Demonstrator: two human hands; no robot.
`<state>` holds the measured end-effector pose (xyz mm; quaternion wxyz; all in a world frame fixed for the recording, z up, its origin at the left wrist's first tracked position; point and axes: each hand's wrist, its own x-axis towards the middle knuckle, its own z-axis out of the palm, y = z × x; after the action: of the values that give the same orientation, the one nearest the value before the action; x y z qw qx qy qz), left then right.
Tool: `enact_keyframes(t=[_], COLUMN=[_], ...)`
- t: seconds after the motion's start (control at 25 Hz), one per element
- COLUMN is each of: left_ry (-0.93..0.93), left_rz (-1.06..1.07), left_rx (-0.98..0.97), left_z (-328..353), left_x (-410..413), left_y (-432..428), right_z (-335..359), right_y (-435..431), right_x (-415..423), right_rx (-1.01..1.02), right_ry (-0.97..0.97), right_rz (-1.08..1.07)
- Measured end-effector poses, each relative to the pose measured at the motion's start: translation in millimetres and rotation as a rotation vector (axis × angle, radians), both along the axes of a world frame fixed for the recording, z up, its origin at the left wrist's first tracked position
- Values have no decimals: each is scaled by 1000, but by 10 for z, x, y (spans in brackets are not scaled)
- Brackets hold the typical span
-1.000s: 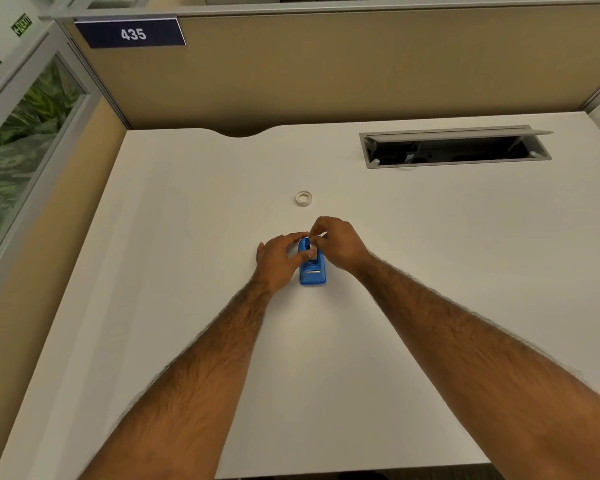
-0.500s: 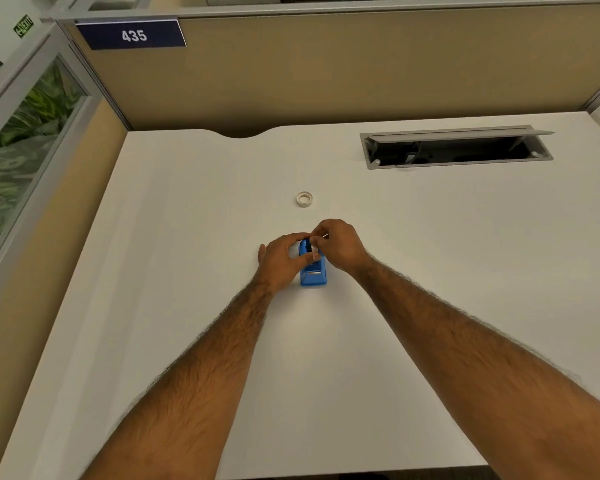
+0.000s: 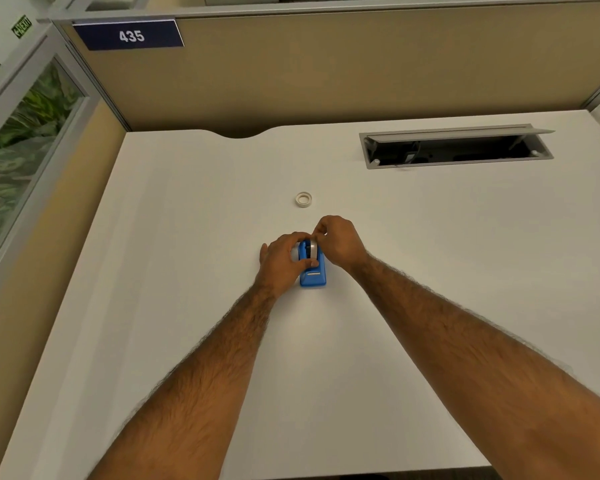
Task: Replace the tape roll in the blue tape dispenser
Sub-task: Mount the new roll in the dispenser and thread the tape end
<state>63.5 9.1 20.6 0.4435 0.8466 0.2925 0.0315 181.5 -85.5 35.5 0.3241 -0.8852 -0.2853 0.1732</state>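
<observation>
A small blue tape dispenser (image 3: pixel 314 276) stands on the white desk (image 3: pixel 187 306) in the middle of the head view. My left hand (image 3: pixel 284 258) wraps its left side and holds it down. A tape roll (image 3: pixel 312 250) sits upright in the dispenser's top slot, and my right hand (image 3: pixel 338 240) pinches the top of that roll with fingertips. A second, whitish tape roll (image 3: pixel 303 199) lies flat on the desk a short way beyond my hands.
A grey cable tray opening (image 3: pixel 458 148) with its lid raised is set into the desk at the back right. Tan partition walls (image 3: pixel 326 71) close off the back and left sides. The desk's front edge runs below my forearms.
My right fingers have shifted a little upward and left over the roll, and more of the roll shows above the dispenser. My left hand has stayed on the dispenser.
</observation>
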Motion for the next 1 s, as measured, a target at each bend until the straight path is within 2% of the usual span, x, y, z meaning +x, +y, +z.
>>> enact_keyframes(t=[0.2,0.48,1.0], left_ry=[14,-21,-23], left_rz=[1,-4,28], left_rx=[-15,-99,-102], left_z=[27,33,60], left_x=[7,3,23], left_y=[-15,50,-46], right_z=[-44,-29,46], right_y=[1,-77,26], right_x=[77,-19,-24], right_rx=[-51,-6,-32], right_ry=[30,51,16], right_rz=[-12,-1,-11])
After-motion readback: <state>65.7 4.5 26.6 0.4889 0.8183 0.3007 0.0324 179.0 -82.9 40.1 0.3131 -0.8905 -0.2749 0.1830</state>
